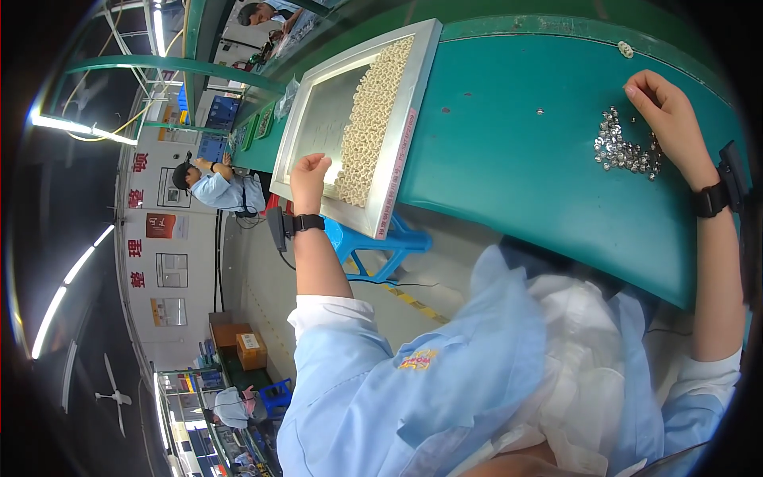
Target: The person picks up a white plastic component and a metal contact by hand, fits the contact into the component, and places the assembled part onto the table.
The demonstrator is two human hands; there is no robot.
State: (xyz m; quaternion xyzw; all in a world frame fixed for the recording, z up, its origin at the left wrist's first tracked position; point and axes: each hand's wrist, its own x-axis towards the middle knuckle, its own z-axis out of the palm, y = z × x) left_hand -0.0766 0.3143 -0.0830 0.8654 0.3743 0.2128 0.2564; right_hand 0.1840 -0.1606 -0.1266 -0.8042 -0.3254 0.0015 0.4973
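My left hand (309,181) is held over a silver metal-framed tray (420,67), its fingers and thumb closed together at the tips. Whatever they hold, if anything, is too small to make out. Beside that hand, many small beige ring-shaped parts (375,111) fill one side of the tray. My right hand (669,115) is above the green table (501,151), thumb and fingers pinched together; I cannot see what is between them. Just below and left of it lies a loose pile of small shiny silver metal parts (624,151).
A single silver part (540,111) lies apart on the table. One beige piece (625,50) sits by the table's far edge. A blue plastic stool (389,246) stands under the tray's near side. Green bins (258,126) and a person in light blue (222,189) are at the left.
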